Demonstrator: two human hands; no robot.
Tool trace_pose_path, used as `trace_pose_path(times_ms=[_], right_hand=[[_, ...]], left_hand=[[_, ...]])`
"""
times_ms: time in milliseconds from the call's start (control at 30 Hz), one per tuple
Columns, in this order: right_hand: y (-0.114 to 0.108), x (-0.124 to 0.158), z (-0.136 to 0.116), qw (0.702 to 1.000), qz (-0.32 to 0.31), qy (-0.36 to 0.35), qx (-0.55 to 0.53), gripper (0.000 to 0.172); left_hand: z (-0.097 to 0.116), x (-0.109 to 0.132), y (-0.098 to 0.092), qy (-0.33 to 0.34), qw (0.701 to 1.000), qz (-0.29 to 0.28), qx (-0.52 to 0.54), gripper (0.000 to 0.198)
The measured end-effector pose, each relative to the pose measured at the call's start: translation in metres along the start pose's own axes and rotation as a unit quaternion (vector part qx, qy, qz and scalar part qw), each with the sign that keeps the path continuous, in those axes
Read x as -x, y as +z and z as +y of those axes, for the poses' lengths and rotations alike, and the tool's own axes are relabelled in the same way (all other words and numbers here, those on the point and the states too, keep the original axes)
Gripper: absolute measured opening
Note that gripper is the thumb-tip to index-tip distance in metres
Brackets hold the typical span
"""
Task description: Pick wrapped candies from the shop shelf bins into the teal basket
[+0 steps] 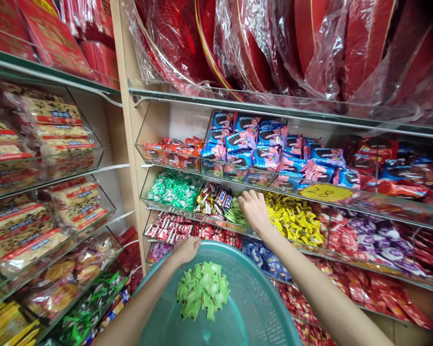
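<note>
Yellow sweets lie just right of the right hand, whose fingers curl down into green sweets. Left hand grips the basket rim.

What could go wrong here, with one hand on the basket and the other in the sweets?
The left hand holds the basket by its far rim alone; it could tip and spill the green sweets inside. The right hand digs in a shelf bin beside the yellow sweets; pieces might fall over its low front or get mixed.
</note>
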State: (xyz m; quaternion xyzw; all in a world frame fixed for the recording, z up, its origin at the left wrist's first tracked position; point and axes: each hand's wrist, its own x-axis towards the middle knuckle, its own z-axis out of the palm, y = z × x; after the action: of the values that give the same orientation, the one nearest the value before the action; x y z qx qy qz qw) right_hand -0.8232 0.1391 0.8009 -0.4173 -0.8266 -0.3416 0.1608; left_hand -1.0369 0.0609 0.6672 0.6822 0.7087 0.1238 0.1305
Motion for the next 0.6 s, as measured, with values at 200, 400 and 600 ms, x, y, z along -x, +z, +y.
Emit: trace_pose_path(times_ms=[200, 400, 600], right_hand=[[-0.035, 0.020, -0.013, 0.996, 0.054, 0.013, -0.070, 0.021], [-0.021, 0.060, -0.071, 0.957, 0.029, -0.007, -0.290, 0.023], [0.033, 0.095, -0.115, 0.914, -0.055, 0.004, -0.401, 0.016]], left_hand=[[0.002, -0.002, 0.000, -0.002, 1.000, -0.002, -0.002, 0.037], [0.006, -0.003, 0.003, -0.001, 1.000, -0.003, -0.015, 0.036], [0.002, 0.000, 0.009, 0.000, 1.000, -0.005, -0.021, 0.036]])
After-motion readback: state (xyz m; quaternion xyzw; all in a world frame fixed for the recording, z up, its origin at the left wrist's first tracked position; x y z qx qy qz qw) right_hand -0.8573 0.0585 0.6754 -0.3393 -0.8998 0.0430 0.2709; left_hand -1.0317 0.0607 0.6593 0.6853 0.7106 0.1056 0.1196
